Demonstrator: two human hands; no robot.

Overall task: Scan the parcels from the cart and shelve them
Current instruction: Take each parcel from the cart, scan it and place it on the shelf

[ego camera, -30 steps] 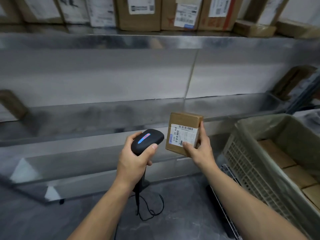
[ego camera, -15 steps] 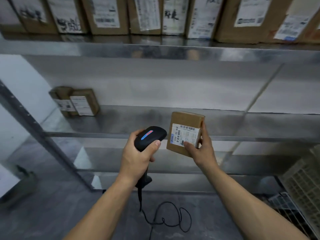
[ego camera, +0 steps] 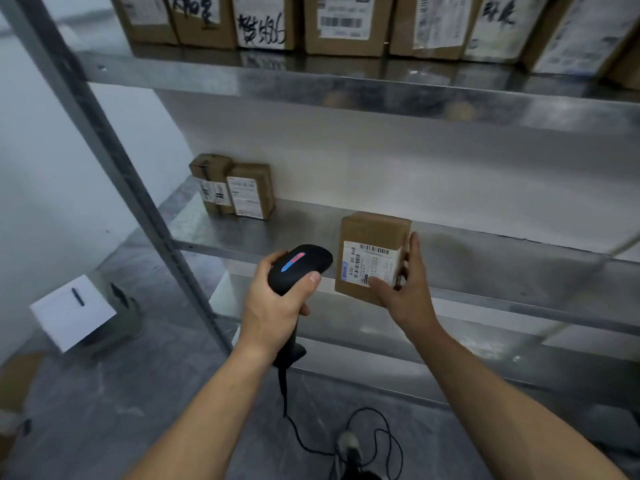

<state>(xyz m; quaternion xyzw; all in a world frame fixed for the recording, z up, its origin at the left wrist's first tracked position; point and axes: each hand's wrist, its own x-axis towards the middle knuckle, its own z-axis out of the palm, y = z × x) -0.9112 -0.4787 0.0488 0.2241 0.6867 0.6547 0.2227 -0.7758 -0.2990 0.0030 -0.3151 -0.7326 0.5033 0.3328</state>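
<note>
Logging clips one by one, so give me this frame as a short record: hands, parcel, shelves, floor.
left hand: grips the black scanner, its head turned toward the parcel
right hand: holds the parcel upright, thumb on its label, fingers along its right side
parcel place: in the air before the middle shelf, not set down
middle shelf, left end: two small parcels standing side by side
top shelf: row of labelled parcels
floor: scanner's cable lies looped

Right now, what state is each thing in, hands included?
scanner: light strip lit blue and red.
parcel: upright, label facing the camera.
left hand: grips the scanner.
right hand: holds the parcel, thumb on its label.
two shelved parcels: upright, side by side, labels out.
top-shelf parcels: upright in a row.
</note>
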